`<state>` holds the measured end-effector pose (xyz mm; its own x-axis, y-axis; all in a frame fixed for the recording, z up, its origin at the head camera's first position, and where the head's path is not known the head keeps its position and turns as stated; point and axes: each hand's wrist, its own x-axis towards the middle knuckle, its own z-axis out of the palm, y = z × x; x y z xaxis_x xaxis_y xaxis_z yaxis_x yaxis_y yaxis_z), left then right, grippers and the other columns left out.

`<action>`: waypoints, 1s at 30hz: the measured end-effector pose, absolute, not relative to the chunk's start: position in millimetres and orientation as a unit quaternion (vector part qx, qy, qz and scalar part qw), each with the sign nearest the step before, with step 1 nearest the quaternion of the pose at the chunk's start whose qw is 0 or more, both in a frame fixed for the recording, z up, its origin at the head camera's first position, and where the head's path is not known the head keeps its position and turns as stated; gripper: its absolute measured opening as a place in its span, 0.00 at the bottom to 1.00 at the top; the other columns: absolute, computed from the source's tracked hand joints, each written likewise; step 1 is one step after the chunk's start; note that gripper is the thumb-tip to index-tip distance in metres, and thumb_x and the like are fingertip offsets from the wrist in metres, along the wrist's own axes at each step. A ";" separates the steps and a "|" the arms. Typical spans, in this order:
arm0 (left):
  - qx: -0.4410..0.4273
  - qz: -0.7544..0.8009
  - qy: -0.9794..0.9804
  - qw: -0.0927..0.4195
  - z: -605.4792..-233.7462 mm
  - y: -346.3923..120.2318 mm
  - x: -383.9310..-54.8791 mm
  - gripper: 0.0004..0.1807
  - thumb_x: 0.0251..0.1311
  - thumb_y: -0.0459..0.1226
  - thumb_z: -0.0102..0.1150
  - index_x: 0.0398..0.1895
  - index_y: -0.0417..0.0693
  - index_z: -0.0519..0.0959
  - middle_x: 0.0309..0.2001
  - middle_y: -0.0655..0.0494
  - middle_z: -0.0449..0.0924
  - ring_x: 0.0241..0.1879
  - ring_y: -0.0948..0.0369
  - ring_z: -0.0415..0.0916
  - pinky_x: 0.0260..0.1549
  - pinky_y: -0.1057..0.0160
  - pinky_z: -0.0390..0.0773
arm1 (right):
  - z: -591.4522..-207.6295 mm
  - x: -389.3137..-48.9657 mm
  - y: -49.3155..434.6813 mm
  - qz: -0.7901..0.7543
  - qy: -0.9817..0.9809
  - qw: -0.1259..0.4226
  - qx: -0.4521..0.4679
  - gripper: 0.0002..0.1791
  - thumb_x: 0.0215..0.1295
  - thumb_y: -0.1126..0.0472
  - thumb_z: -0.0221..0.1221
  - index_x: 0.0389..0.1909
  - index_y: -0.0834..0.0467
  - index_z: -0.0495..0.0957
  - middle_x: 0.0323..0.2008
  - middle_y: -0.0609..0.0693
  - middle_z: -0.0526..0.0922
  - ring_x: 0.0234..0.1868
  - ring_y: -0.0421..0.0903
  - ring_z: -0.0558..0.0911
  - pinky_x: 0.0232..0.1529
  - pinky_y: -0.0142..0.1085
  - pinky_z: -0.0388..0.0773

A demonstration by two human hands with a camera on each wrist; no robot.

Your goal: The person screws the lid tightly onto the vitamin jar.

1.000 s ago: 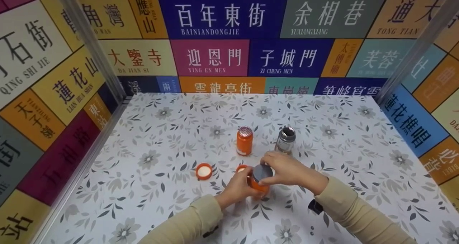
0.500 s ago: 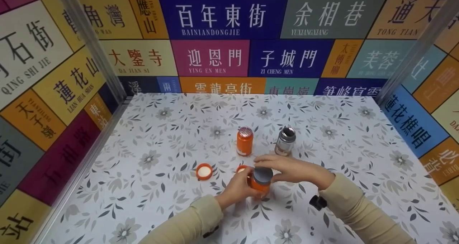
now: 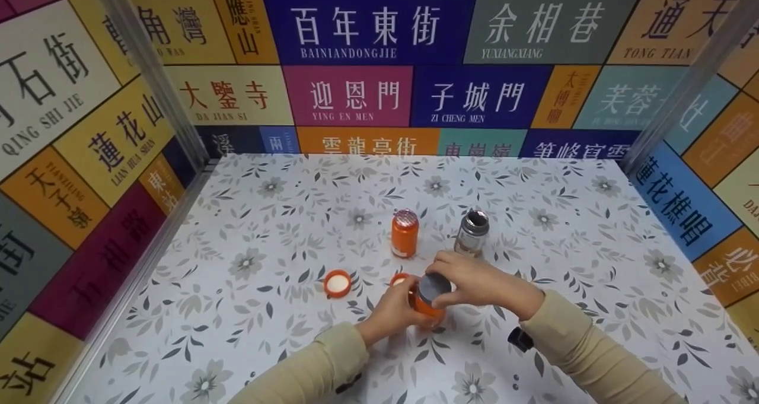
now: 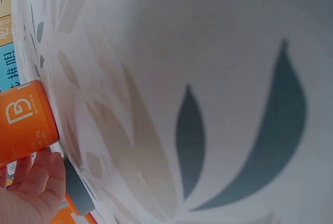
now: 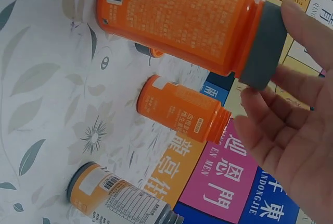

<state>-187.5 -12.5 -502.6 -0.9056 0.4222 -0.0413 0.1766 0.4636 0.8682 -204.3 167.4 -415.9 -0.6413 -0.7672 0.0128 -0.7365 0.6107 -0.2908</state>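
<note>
Around the body of an orange bottle [image 3: 429, 314] my left hand [image 3: 388, 310] is wrapped, with the bottle upright over the patterned table. My right hand [image 3: 477, 280] grips its dark grey cap [image 3: 434, 288] between thumb and fingers, and the cap sits on the bottle's neck. In the right wrist view the thumb and fingertips press the side of that cap [image 5: 264, 44]. The left wrist view shows the bottle's printed side [image 4: 26, 122] above the left fingers [image 4: 47, 174]. Partly behind the left hand lies a cap with an orange rim [image 3: 399, 279].
Behind the hands stands an orange bottle [image 3: 404, 237] with a silver foil top and no cap. Right of it is an open grey-necked bottle [image 3: 472, 233], its lower part behind my right hand. An upturned orange-rimmed cap [image 3: 337, 284] lies to the left. Sign-covered walls [image 3: 362, 95] enclose the table.
Half a second ago the right hand's fingers were extended and loose beside the cap; now they close round it again, as a second ago. The left hand and bottle have stayed put.
</note>
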 end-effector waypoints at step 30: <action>0.175 0.504 0.836 0.128 -503.6 -13.1 -187.1 0.32 0.37 0.34 0.72 0.50 0.50 0.71 0.44 0.59 0.76 0.42 0.64 0.72 0.45 0.63 0.72 | -407.4 -205.5 173.6 -0.146 0.876 0.114 -0.445 0.27 0.54 0.58 0.63 0.55 0.62 0.72 0.46 0.54 0.72 0.45 0.46 0.74 0.45 0.38 0.73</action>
